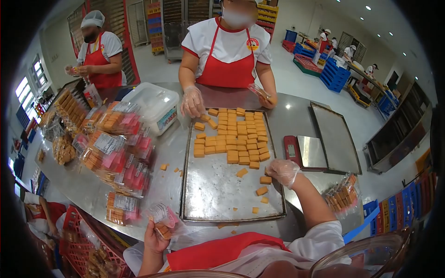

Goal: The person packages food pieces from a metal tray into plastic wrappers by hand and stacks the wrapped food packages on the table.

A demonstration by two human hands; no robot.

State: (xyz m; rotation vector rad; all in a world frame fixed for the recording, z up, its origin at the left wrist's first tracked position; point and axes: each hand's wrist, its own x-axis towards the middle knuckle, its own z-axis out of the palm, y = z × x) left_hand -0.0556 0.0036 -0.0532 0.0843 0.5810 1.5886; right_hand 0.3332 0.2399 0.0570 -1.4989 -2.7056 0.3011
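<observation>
My left hand [155, 238], bare, grips a clear plastic bag [160, 213] with a label, a pink part and several orange-brown biscuit pieces [162, 230] inside. Over the right edge of a metal baking tray [204, 194] is my right hand [283, 172], in a clear plastic glove. Its fingers are drawn together just above a biscuit block [265, 180]; whatever lies between the fingertips is hidden. Rows of the same biscuit blocks [232, 134] cover the tray's far half. A few loose pieces and crumbs [262, 190] lie nearer me.
Filled, labelled bags [109, 143] are piled on the left, beside a clear plastic tub [153, 104]. A red scale [292, 150] and another tray [336, 134] stand right; a filled bag [342, 194] lies nearer. Across the table, a co-worker's gloved hand [193, 102] hovers by the tray.
</observation>
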